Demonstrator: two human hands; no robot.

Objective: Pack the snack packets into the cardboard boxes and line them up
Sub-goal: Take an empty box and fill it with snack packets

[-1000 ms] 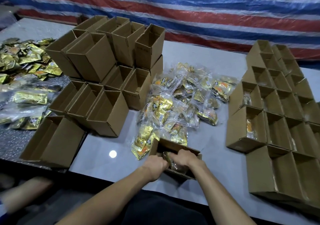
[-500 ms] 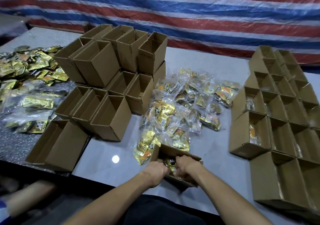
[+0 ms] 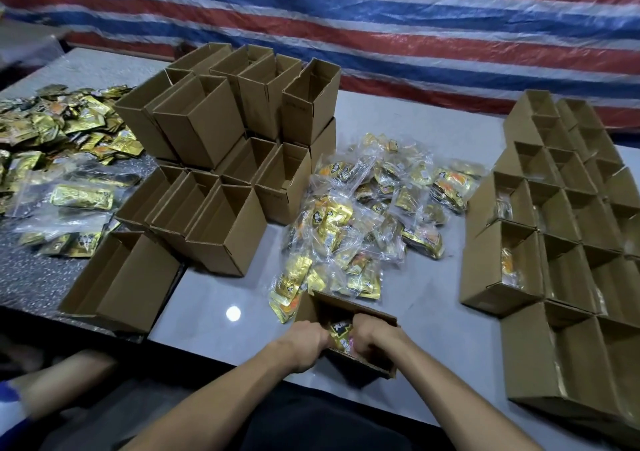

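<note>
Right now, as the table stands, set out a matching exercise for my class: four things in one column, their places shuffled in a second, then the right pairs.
Things
1. box being filled
2. empty boxes
3. bagged packets
4. lined-up boxes

Places
A. right side of the table, in rows
B. near edge, one packet standing in it
C. middle of the table, a loose heap
D. left of middle, stacked two high

Pairs: 1-B, 2-D, 3-C, 4-A
</note>
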